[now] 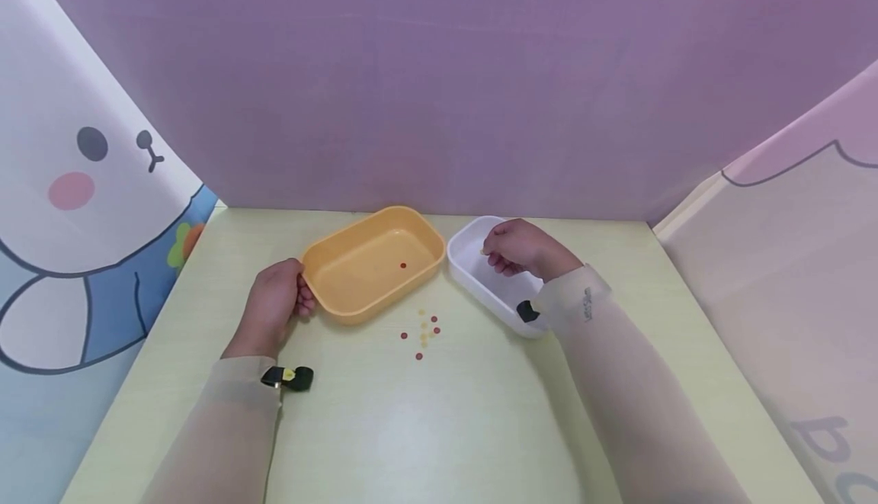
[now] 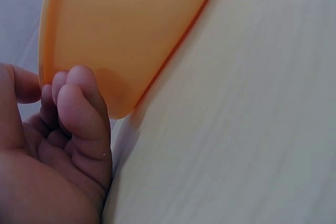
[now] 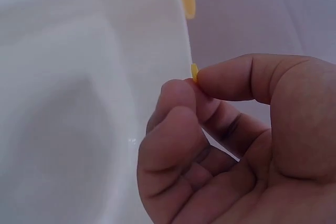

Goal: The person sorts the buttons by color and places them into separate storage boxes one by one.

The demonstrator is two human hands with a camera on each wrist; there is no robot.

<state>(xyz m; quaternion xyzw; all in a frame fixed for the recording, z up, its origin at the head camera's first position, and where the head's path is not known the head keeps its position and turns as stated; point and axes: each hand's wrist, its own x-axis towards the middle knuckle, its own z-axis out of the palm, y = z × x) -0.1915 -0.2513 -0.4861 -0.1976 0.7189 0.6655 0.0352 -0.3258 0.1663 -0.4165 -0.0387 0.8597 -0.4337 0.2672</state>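
Over the white tray (image 1: pixel 473 264), my right hand (image 1: pixel 524 248) pinches a small yellow disc (image 3: pixel 195 72) between thumb and forefinger, the other fingers curled beneath. The disc shows edge-on at the fingertips in the right wrist view. At the left end of the orange tray (image 1: pixel 373 313), my left hand (image 1: pixel 274 302) holds the rim, with thumb and forefinger at its edge and the remaining fingers curled against the outer wall. One red disc (image 1: pixel 403 265) lies inside the orange tray. The white tray's near right part is hidden by my right hand and sleeve.
Several loose red discs (image 1: pixel 419 356) and yellow discs (image 1: pixel 424 335) lie on the pale table (image 1: pixel 411 428) in front of the trays. The two trays stand close side by side. A purple cloth wall (image 1: pixel 439 92) rises behind them, with printed cloth panels at both sides.
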